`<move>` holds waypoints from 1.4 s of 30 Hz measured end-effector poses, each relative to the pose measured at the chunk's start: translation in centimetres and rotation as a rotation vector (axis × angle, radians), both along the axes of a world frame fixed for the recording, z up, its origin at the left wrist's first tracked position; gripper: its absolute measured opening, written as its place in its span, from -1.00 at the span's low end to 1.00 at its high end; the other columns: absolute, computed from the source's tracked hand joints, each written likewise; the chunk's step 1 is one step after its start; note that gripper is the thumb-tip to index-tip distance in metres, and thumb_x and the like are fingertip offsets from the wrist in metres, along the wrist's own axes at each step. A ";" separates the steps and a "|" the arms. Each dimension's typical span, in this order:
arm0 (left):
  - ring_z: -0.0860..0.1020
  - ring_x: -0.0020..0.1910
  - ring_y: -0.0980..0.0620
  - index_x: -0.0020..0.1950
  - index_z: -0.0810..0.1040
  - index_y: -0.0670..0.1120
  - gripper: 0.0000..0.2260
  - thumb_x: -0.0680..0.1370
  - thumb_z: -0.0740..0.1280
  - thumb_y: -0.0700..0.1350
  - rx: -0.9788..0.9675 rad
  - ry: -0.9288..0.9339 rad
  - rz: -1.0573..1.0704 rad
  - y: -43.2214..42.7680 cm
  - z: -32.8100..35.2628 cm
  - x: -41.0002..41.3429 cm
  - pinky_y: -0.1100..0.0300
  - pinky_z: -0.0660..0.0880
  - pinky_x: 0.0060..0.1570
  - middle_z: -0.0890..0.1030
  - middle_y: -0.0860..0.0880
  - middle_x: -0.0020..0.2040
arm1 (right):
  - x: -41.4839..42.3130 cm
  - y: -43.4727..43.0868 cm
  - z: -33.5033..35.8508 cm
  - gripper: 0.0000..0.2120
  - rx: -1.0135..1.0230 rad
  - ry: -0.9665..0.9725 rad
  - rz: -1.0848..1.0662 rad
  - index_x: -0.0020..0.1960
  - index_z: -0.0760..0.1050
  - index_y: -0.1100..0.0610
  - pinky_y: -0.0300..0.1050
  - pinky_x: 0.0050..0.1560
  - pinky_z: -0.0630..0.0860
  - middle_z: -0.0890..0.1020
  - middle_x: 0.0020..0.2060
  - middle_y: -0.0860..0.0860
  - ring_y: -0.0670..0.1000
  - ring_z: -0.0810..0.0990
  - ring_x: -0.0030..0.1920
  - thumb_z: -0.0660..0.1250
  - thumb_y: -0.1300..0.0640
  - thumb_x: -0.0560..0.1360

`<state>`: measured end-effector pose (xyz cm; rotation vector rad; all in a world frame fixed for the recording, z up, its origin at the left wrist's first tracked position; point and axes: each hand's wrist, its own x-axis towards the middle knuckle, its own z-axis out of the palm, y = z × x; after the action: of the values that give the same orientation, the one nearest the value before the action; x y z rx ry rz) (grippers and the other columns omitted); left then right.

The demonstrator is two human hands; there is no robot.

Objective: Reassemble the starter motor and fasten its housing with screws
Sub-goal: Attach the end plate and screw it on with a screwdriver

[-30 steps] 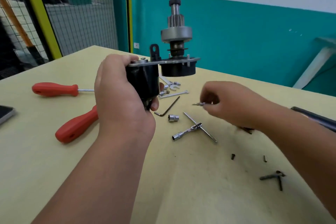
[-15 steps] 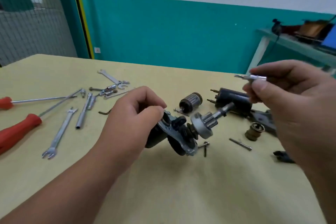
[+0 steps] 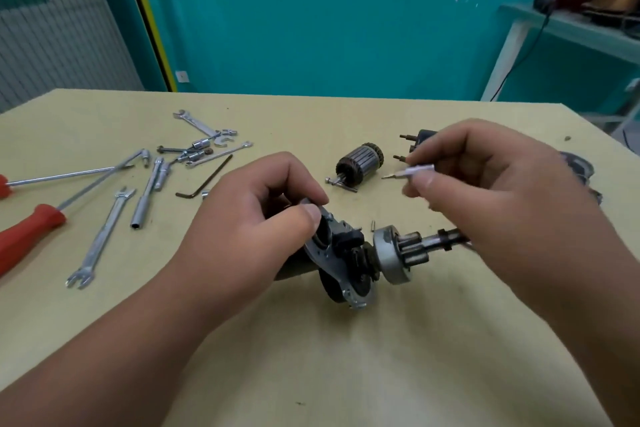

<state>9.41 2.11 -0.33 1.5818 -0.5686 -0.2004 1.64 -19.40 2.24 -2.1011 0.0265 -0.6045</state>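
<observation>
Head view: the right hand has dropped from its raised spot half a second ago. It now sits lower and nearer the middle, above the shaft end of the motor. Thumb and forefinger pinch a slim silver screw, tip pointing left; the other fingers are curled in.

The left hand keeps its hold, with fingers and thumb wrapped round the black, silver-plated starter motor assembly. A second ago that assembly stood upright. Now it lies tilted, and its grey pinion drive and shaft point right, passing under the right hand. It sits low over the pale yellow table, front and centre. I can't tell whether its bottom rim touches the surface.

Now the count.
- **Screwdrivers:** two with red handles, one whole and one clipped by the left edge.
- **Spanners:** three flat silver ones, a long one near the left, one at the far side and a thin one.
- **Socket wrench:** one silver tube type.
- **Hex key:** one dark L-shaped key.
- **Armature:** one copper-wound armature, lying between the hands and further back.
- **Black part:** one cylindrical piece with studs, half hidden behind the right hand.

Small sockets and bits are clustered by the far spanners, too jumbled to count.
</observation>
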 end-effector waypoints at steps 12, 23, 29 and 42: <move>0.61 -0.24 -0.04 -0.06 0.61 0.08 -0.84 0.39 0.34 0.03 0.196 -0.458 -0.233 1.0 0.8 -0.9 0.13 0.55 -0.32 0.62 0.01 -0.20 | 2.3 -2.0 -3.2 -0.81 -0.057 0.325 0.011 -0.04 0.56 -0.26 -0.03 -0.29 0.62 0.72 -0.24 -0.14 -0.11 0.68 -0.29 0.45 0.05 0.54; 0.54 -0.21 0.12 -0.17 0.61 -0.11 -0.83 0.38 0.34 -0.03 0.027 -0.621 -0.271 -0.3 0.1 -2.4 0.20 0.40 -0.20 0.55 0.08 -0.23 | 3.8 -2.7 -5.3 -0.61 -0.535 0.411 -0.090 0.01 0.41 -0.48 -0.13 -0.25 0.51 0.52 -0.09 -0.57 -0.26 0.57 -0.22 0.51 -0.03 0.47; 0.58 -0.22 0.03 -0.17 0.62 -0.08 -0.84 0.35 0.35 -0.03 0.053 -0.677 -0.258 0.3 0.4 -1.8 0.12 0.43 -0.25 0.56 0.10 -0.24 | 3.5 -2.7 -5.2 -0.65 -0.325 0.305 -0.082 0.00 0.55 -0.48 -0.20 -0.27 0.49 0.66 -0.21 -0.41 -0.32 0.62 -0.18 0.48 0.02 0.53; 0.70 -0.16 -0.26 -0.27 0.52 -0.15 -0.60 0.21 0.27 0.19 0.241 -0.673 -0.355 -1.1 0.9 -0.4 -0.02 0.61 -0.32 0.68 -0.15 -0.20 | 2.2 -1.7 -2.8 -0.75 1.181 0.206 0.589 -0.01 0.68 0.15 -0.18 -0.39 0.53 0.60 -0.25 0.10 -0.01 0.56 -0.34 0.63 0.19 0.34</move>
<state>8.97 1.02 0.55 1.7667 -1.3957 0.0088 3.86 -21.10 -0.53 -0.9220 -0.0963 0.0419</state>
